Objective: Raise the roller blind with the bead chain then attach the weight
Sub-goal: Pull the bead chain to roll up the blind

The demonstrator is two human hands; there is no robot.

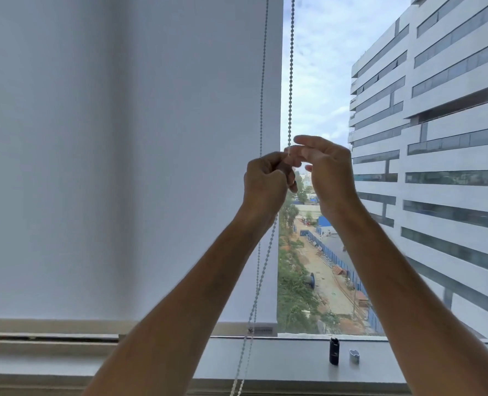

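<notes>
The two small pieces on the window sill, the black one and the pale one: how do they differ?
The black piece stands upright and is tall and cylindrical; the pale piece is shorter, squat and looks like an open shell. The black piece is left of the pale one. Both rest untouched on the sill, apart from each other.

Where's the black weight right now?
Head view, lower right: the black weight stands upright on the window sill, just left of a small grey clip piece, between the person's forearms, untouched by either hand.
</notes>
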